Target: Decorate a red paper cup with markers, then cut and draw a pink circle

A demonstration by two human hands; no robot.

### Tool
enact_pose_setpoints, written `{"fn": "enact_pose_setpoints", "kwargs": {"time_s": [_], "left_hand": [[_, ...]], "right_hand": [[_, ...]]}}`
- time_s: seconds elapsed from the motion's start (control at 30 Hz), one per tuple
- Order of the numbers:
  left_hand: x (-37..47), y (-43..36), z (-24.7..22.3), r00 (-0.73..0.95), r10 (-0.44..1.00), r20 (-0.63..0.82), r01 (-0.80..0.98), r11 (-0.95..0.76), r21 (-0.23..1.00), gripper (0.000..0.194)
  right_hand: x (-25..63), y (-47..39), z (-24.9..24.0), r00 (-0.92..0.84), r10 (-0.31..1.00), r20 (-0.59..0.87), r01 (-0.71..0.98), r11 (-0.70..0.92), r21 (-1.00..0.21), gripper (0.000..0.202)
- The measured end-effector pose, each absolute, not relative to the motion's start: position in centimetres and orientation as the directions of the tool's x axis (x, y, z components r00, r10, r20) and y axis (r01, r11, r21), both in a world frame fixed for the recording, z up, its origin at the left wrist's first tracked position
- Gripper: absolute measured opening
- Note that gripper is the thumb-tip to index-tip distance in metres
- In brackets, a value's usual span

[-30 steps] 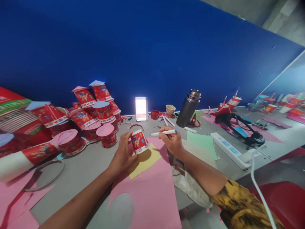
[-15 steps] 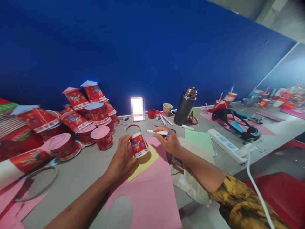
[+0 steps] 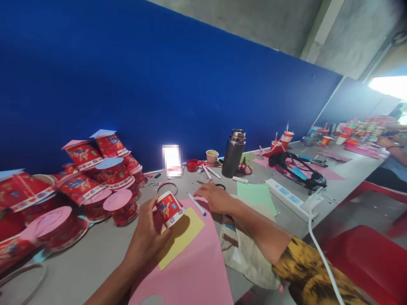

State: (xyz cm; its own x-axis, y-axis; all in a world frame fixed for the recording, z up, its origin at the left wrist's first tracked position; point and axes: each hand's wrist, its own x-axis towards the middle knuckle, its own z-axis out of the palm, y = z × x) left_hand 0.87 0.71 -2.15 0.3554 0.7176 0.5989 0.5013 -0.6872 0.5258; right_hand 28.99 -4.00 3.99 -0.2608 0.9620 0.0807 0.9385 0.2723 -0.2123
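Observation:
My left hand [image 3: 149,228] grips a short red-and-white printed paper cup [image 3: 170,209], tilted over the yellow paper [image 3: 187,231]. My right hand [image 3: 214,199] is low over the table to the right of the cup, fingers stretched left and apparently empty. Just below those fingertips, a white marker with a blue end [image 3: 197,205] lies on a large pink sheet [image 3: 193,271]. Behind the right hand, a dark ring [image 3: 220,186] and a thin grey tip show; the part between them is hidden. A cut cup rim [image 3: 167,184] lies behind the held cup.
Red cups with paper discs [image 3: 119,205] are piled at left. A dark thermos [image 3: 233,154], several markers [image 3: 208,173] and a small cup [image 3: 212,156] stand or lie by the blue wall. At right are green paper [image 3: 254,195], a power strip [image 3: 289,197] and a black strapped frame [image 3: 299,169].
My right hand has let go of the marker, which now lies on the pink sheet, and has lowered toward the table. The left hand still holds the cup. The view has shifted right.

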Motion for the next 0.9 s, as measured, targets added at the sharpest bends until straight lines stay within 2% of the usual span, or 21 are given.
{"fn": "enact_pose_setpoints", "kwargs": {"time_s": [0.13, 0.33, 0.47, 0.57, 0.63, 0.7, 0.8, 0.83, 0.87, 0.9], "left_hand": [[0.7, 0.8, -2.3, 0.379, 0.715, 0.587, 0.490, -0.693, 0.528, 0.074], [1.1, 0.7, -2.4, 0.367, 0.709, 0.602, 0.486, -0.698, 0.526, 0.073], [1.2, 0.2, -2.3, 0.350, 0.717, 0.604, 0.497, -0.688, 0.529, 0.072], [1.1, 0.3, -2.5, 0.358, 0.708, 0.609, 0.494, -0.697, 0.521, 0.072], [1.1, 0.5, -2.5, 0.356, 0.709, 0.609, 0.482, -0.697, 0.530, 0.073], [1.1, 0.6, -2.2, 0.344, 0.726, 0.595, 0.458, -0.683, 0.569, 0.073], [1.5, -0.2, -1.2, 0.316, 0.773, 0.550, 0.384, -0.634, 0.671, 0.073], [1.7, -0.6, -0.8, 0.303, 0.804, 0.511, 0.350, -0.593, 0.725, 0.074], [1.9, -1.0, -0.5, 0.304, 0.828, 0.471, 0.299, -0.553, 0.778, 0.076], [2.1, -1.3, -0.2, 0.313, 0.846, 0.431, 0.242, -0.510, 0.826, 0.079]], "right_hand": [[33.0, -2.6, 6.3, -0.152, 0.988, -0.020, 0.975, 0.147, -0.168, 0.044], [35.6, 1.7, 6.4, 0.177, 0.979, 0.097, 0.983, -0.173, -0.056, 0.029], [34.5, 4.1, 4.5, 0.238, 0.964, 0.115, 0.970, -0.231, -0.071, 0.039], [34.2, 4.2, 4.4, 0.250, 0.956, 0.152, 0.965, -0.233, -0.120, 0.037], [34.2, 3.5, 5.2, 0.240, 0.953, 0.186, 0.963, -0.209, -0.170, 0.041], [34.1, 2.3, 6.1, 0.207, 0.954, 0.218, 0.960, -0.155, -0.234, 0.053], [33.1, 0.0, 7.2, 0.079, 0.975, 0.208, 0.934, 0.000, -0.358, 0.054], [32.5, -0.8, 7.4, 0.006, 0.983, 0.185, 0.895, 0.077, -0.440, 0.052], [31.9, -1.8, 7.4, -0.080, 0.979, 0.187, 0.732, 0.185, -0.656, 0.049], [31.2, -2.8, 7.5, -0.161, 0.970, 0.182, 0.531, 0.240, -0.812, 0.046]]}}
